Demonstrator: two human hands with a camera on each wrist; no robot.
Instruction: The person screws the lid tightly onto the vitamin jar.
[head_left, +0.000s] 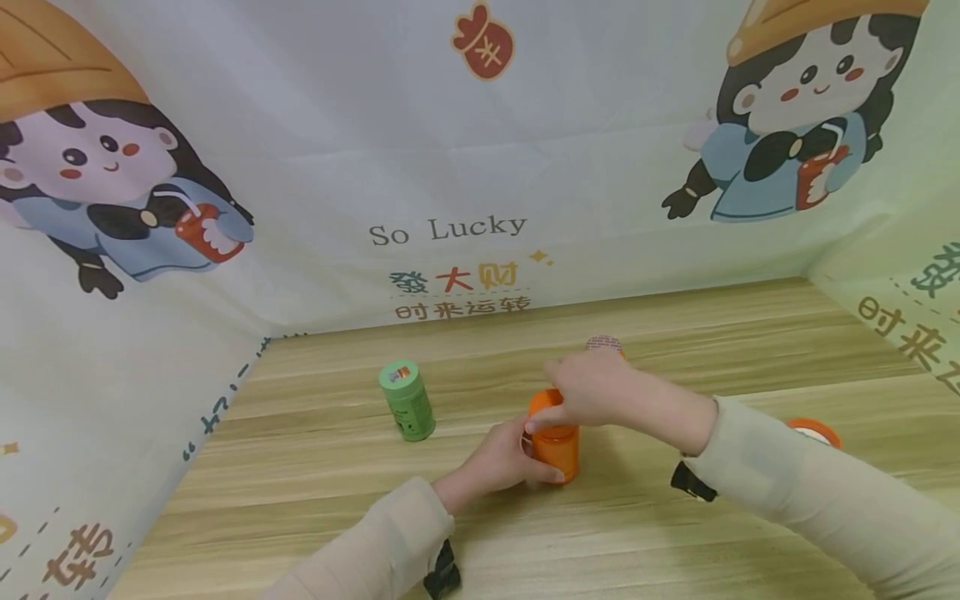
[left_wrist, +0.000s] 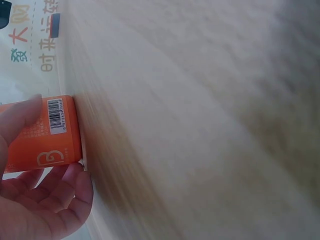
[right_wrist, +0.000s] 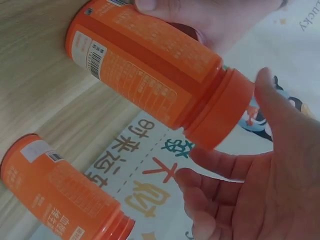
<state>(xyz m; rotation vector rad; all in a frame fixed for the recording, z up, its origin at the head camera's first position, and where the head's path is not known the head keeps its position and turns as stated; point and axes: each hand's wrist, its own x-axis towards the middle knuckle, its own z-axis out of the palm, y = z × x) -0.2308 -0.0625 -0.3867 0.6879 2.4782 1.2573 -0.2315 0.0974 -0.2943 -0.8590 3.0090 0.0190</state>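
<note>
An orange bottle (head_left: pixel 557 454) with printed labels stands on the wooden table, its orange screw lid (right_wrist: pixel 222 110) on top. My left hand (head_left: pixel 504 458) grips its body from the left, thumb on the near side and fingers curling round beneath in the left wrist view. At the top, my right hand (head_left: pixel 600 390) reaches over from the right. Its thumb and fingertips pinch the lid at opposite edges. A second orange bottle (right_wrist: pixel 62 192), lidless with its threaded neck showing, stands just behind; the right hand hides most of it in the head view.
To the left stands a green bottle (head_left: pixel 407 404) with a lid on. An orange lid (head_left: pixel 816 432) with a white inner face lies at the right, partly behind the right sleeve (head_left: pixel 810 492). White printed cloth (head_left: pixel 337 192) walls enclose the table at the back and sides.
</note>
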